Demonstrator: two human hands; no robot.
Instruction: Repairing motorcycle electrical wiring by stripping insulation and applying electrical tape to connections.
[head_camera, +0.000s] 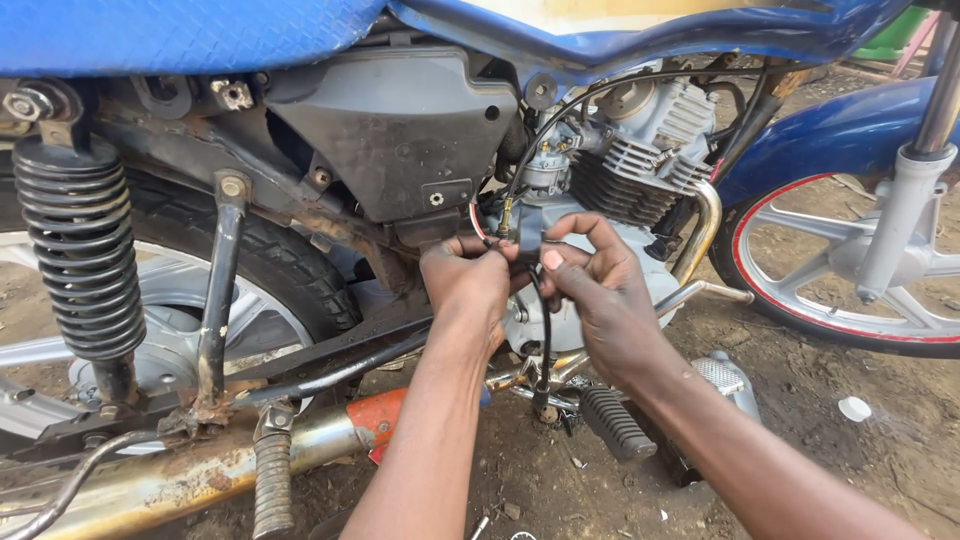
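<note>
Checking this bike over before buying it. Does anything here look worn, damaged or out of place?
Yes. The exhaust pipe along the bottom is rusty and flaking, and the frame bracket above it is corroded. A thin black hose hangs loose below the engine, pinched between the left hand and right hand.

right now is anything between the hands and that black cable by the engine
Nothing visible: the left hand and right hand already pinch the black cable below the grey side cover.
</note>
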